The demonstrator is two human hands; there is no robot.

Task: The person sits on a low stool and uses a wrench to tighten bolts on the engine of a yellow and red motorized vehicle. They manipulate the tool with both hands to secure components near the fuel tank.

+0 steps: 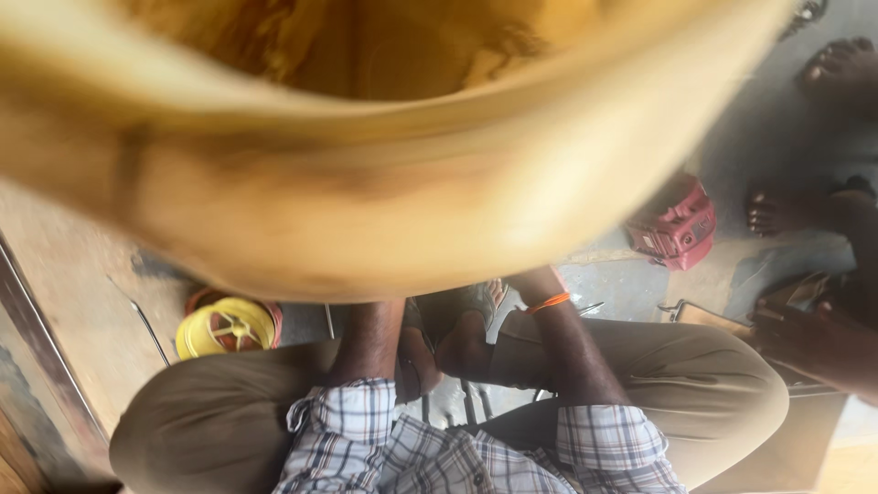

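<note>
A large blurred yellow-brown curved object (384,183) fills the upper part of the view, very close to the camera. Its inside looks hollow and orange-brown. Both my forearms reach forward under it. My left forearm (370,338) disappears beneath its lower edge, so my left hand is hidden. Only the base of my right hand (535,282) shows, just past an orange wristband (549,302); the fingers are covered by the object. I am squatting in khaki trousers (695,375) and a checked shirt (366,430).
A yellow spool (224,327) lies on the floor at the left. A red machine part (677,224) sits at the right. Another person's bare feet (786,210) and a hand (814,343) are at the right edge. Thin metal rods (471,402) stand between my knees.
</note>
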